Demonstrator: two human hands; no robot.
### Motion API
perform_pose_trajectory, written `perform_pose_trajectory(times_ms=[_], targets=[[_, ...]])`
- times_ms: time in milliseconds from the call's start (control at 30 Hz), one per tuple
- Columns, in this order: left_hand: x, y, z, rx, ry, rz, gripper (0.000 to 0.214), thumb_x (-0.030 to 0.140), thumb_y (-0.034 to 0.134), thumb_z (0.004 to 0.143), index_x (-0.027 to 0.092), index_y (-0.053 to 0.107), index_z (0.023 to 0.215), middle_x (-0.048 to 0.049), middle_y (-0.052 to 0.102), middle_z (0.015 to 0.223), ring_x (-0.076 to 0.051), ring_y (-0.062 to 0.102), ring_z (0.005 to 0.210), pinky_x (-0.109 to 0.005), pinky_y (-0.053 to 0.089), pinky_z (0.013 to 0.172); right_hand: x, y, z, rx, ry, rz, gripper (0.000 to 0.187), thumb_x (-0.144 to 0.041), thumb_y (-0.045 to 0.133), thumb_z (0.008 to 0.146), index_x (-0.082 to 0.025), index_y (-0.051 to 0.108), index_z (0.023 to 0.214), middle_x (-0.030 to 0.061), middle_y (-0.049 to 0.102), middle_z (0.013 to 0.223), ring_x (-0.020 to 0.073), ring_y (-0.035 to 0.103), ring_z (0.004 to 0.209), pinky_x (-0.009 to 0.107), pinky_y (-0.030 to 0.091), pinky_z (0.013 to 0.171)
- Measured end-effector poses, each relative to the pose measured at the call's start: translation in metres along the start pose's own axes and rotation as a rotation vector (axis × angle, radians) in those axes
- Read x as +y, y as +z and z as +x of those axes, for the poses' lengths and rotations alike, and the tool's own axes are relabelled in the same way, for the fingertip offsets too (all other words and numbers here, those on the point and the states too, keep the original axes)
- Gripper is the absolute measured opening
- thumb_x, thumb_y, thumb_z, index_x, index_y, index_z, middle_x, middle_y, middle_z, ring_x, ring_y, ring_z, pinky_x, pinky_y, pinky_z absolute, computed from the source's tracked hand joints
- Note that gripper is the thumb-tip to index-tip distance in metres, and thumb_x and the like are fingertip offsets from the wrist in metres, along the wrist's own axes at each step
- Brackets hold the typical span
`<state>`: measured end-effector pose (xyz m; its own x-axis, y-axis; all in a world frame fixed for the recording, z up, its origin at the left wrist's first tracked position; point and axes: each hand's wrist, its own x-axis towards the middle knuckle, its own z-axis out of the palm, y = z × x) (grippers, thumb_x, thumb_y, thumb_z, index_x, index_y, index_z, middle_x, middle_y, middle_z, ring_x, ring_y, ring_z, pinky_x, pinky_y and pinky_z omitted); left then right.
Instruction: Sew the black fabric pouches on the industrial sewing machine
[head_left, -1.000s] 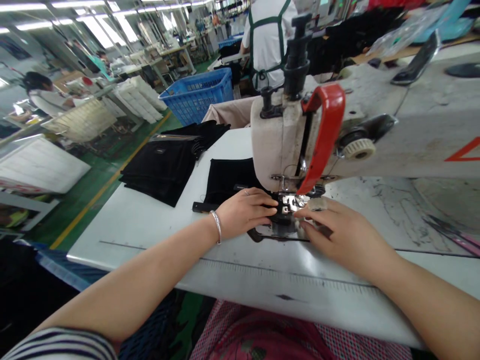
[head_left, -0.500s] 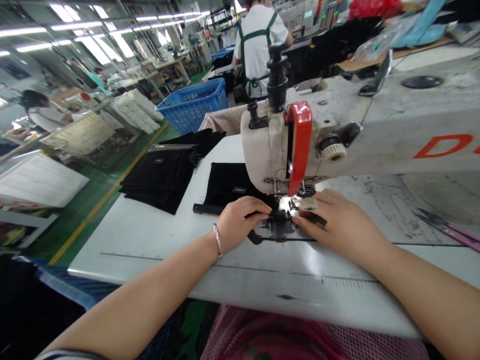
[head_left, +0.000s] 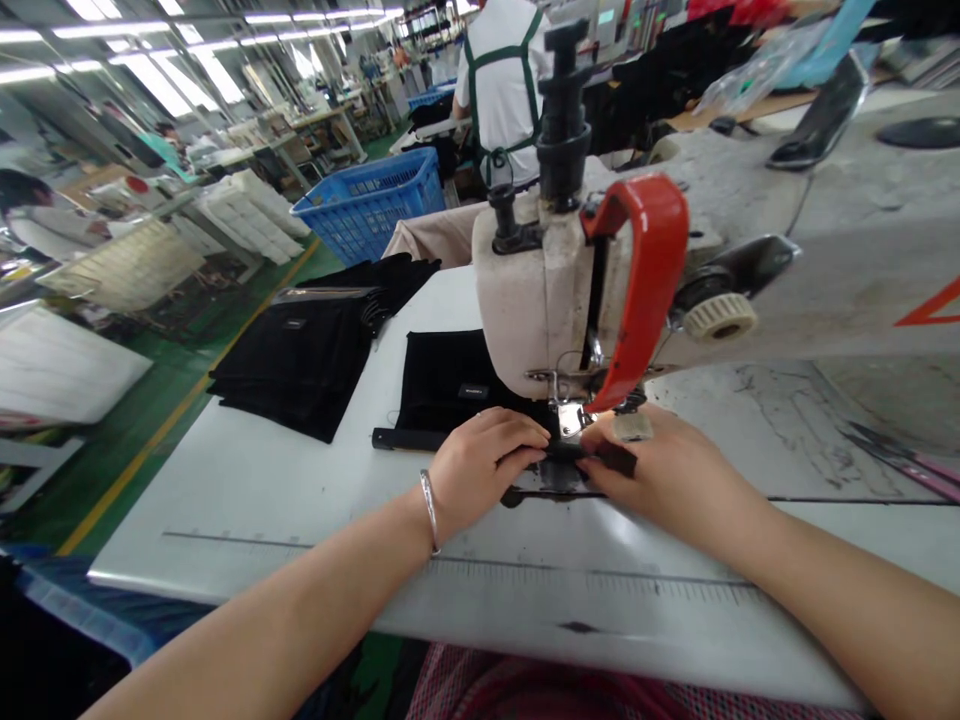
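Note:
A black fabric panel [head_left: 439, 375] with a small label lies flat under the sewing machine head [head_left: 517, 310]. Along its near edge runs a narrow black strip [head_left: 409, 439], sticking out to the left. My left hand [head_left: 484, 465], with a silver bangle at the wrist, pinches this edge just left of the lit presser foot [head_left: 570, 420]. On the other side of the foot, my right hand [head_left: 660, 460] is closed on a dark end of the strip, its thumb and fingertips near the foot. The machine's parts partly cover the right fingers.
A stack of black fabric pieces [head_left: 300, 345] lies on the table's left. Pink-handled scissors [head_left: 911, 465] rest at the right. Behind stand a blue plastic basket [head_left: 371, 205] and a person in a white shirt [head_left: 506, 90]. The red lever [head_left: 645, 285] juts out above my right hand.
The view has shifted nearer the machine. My right fingertips have come closer to the left ones at the presser foot. Both hands keep hold of the black work.

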<state>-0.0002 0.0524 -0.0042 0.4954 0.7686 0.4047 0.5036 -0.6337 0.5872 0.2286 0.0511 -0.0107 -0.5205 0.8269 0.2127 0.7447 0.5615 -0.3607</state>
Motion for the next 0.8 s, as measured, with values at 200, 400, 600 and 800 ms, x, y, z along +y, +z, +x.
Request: perform_pose_trajectory(times_ms=[200,400,600,800], targets=[[0.001,0.006,0.000,-0.049,0.145,0.142,0.008,0.017,0.060,0.092,0.017,0.065,0.097,-0.0011,0.071,0.100,-0.016,0.065,0.093,-0.036,0.051,0.091,-0.004,-0.008,-0.004,-0.015,-0.008,0.112,0.004,-0.019,0.055,0.083,-0.020,0.059,0.083,0.0040,0.060,0.083,0.0222,0.054,0.082,0.036,0.042,0.072],[-0.002,0.007,-0.001,-0.026,0.131,0.082,0.008,0.016,0.063,0.089,0.015,0.067,0.096,-0.0020,0.071,0.100,-0.017,0.063,0.099,-0.036,0.050,0.095,-0.002,0.000,-0.010,0.022,-0.152,0.171,0.016,-0.023,0.051,0.093,-0.025,0.062,0.105,0.0034,0.065,0.102,0.0217,0.058,0.097,0.038,0.046,0.084],[-0.004,0.007,0.000,-0.038,0.143,0.079,0.009,0.016,0.060,0.092,0.016,0.068,0.095,-0.0014,0.071,0.100,-0.017,0.062,0.101,-0.035,0.050,0.096,0.000,0.008,-0.013,0.053,-0.150,0.123,0.018,-0.028,0.048,0.097,-0.024,0.065,0.096,0.0047,0.066,0.100,0.0213,0.062,0.089,0.037,0.048,0.077],[-0.008,0.005,0.010,-0.058,0.165,0.115,0.007,0.013,0.063,0.089,0.016,0.069,0.091,-0.0007,0.072,0.098,-0.016,0.063,0.098,-0.033,0.048,0.095,0.001,0.009,-0.008,0.081,-0.146,0.091,0.016,-0.027,0.049,0.096,-0.024,0.065,0.099,0.0039,0.067,0.104,0.0223,0.062,0.096,0.038,0.050,0.081]])
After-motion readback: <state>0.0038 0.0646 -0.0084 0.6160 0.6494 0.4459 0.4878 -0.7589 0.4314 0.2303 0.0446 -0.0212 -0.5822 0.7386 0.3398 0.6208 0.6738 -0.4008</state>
